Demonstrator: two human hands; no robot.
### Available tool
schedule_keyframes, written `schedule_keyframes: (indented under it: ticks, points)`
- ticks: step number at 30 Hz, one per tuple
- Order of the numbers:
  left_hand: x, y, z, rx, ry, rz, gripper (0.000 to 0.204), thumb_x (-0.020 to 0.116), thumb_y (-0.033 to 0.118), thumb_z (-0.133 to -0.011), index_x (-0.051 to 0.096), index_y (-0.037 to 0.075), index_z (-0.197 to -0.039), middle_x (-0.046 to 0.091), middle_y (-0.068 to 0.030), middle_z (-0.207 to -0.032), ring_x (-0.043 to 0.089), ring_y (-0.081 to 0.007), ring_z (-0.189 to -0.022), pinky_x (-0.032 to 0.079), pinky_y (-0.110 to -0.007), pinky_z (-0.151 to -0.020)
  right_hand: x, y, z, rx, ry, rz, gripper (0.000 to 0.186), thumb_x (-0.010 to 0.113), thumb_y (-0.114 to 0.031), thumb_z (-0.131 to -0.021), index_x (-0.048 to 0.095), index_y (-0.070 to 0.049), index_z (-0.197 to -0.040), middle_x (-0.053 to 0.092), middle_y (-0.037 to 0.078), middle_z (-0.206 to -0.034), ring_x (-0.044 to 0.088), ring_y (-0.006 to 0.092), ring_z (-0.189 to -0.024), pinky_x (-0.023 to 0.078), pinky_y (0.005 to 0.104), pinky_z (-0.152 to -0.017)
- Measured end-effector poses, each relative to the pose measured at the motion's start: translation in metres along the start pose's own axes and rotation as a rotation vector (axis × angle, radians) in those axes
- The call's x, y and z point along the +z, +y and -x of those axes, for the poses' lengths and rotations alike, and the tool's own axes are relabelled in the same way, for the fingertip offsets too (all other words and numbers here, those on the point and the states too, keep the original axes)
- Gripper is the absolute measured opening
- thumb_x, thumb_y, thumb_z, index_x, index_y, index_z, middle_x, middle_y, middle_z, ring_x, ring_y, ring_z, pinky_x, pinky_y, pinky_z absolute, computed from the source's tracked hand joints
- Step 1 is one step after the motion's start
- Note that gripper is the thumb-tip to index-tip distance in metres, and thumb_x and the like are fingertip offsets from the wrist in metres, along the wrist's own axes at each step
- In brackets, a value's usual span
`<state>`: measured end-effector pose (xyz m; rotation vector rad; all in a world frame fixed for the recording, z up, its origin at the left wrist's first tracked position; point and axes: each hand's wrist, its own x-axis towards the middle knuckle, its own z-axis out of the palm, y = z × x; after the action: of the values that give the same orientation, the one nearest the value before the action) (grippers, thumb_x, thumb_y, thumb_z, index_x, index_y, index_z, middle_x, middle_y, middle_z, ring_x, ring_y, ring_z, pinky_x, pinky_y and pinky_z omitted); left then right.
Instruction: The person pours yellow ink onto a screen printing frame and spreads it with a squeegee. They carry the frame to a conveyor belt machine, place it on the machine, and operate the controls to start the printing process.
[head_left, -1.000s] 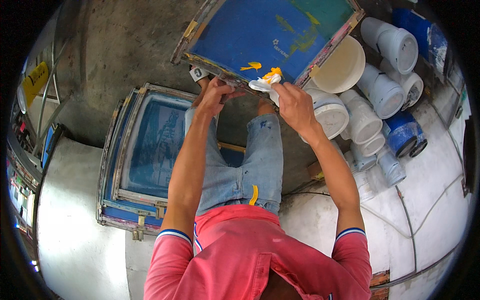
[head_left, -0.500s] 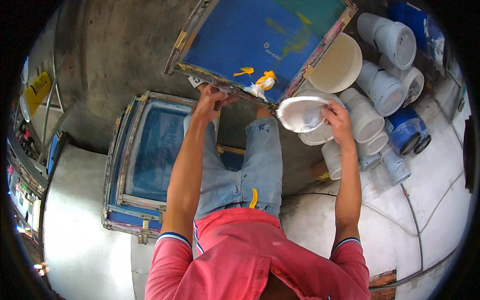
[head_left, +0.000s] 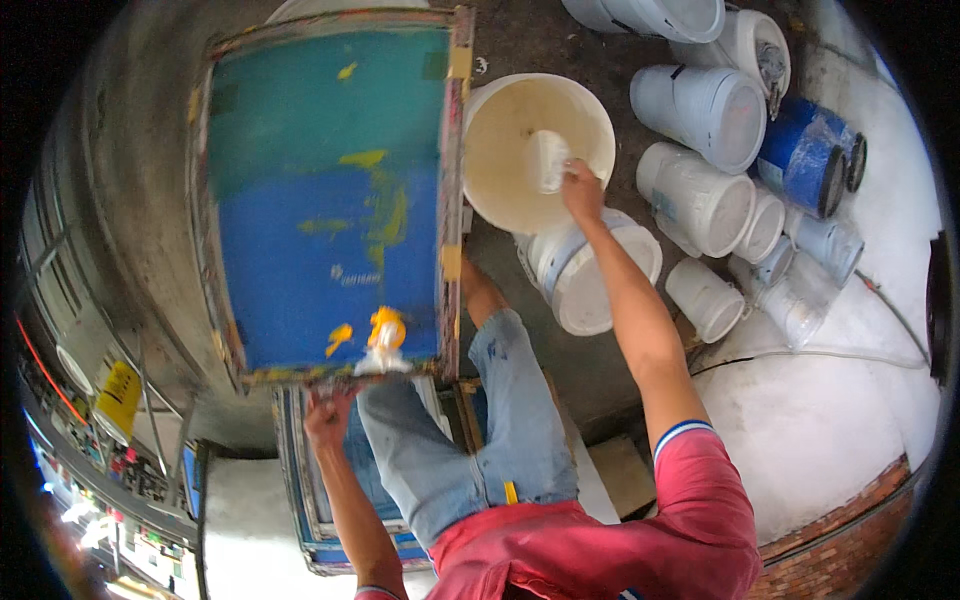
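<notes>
1. My left hand (head_left: 330, 418) is shut on the near edge of the big blue frame (head_left: 325, 200) and holds it up.
2. A scraper (head_left: 383, 345) with yellow paint sits on the frame, right by that near edge.
3. My right hand (head_left: 580, 190) is to the right of the frame. It is closed on a white cloth (head_left: 550, 160) inside the big white bucket (head_left: 535, 150).
4. More buckets (head_left: 700, 110) stand farther right of the frame, close together.
5. I think the frame could tip or slip, because only one hand holds it.
6. If it tips, I think the scraper could slide off and the wet yellow paint could drip on my jeans (head_left: 480, 440).
7. My reaching arm could also bump the small bucket (head_left: 590, 270) next to the frame.
</notes>
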<state>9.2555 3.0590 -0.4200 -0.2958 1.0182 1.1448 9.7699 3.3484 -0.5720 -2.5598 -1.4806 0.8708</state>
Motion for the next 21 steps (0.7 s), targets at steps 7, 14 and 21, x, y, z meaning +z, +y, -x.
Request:
schedule_keyframes:
  ticks: [7,14,21]
  points:
    - [0.003,0.009,0.012,0.067,0.308,-0.044,0.085,0.059,0.005,-0.055,0.041,0.010,-0.138,0.051,-0.0125,-0.130,0.046,-0.0355,-0.121,0.036,-0.057,-0.099,0.149,-0.012,-0.073,0.077,-0.101,0.252,0.035,0.052,-0.016,-0.086,0.056,-0.009,-0.120,0.066,0.019,-0.101,0.064,0.0391,-0.088,0.052,0.0481,-0.077]
    - [0.042,0.013,-0.019,0.002,0.272,-0.114,0.083,0.058,0.004,-0.055,0.044,0.008,-0.137,0.053,-0.0131,-0.130,0.048,-0.0343,-0.123,0.031,-0.055,-0.106,0.164,0.028,-0.084,-0.215,-0.133,0.039,0.041,0.056,-0.021,-0.087,0.053,-0.002,-0.123,0.063,0.023,-0.105,0.061,0.0385,-0.093,0.050,0.0458,-0.081]
    - [0.045,0.022,-0.003,-0.058,0.081,-0.198,0.090,0.064,0.009,-0.056,0.038,0.014,-0.142,0.045,-0.0136,-0.139,0.043,-0.0389,-0.127,0.036,-0.065,-0.100,-0.008,0.021,0.139,0.189,0.245,-0.081,0.043,0.071,-0.015,-0.078,0.048,0.004,-0.109,0.052,0.021,-0.104,0.053,0.0368,-0.100,0.042,0.0445,-0.087]
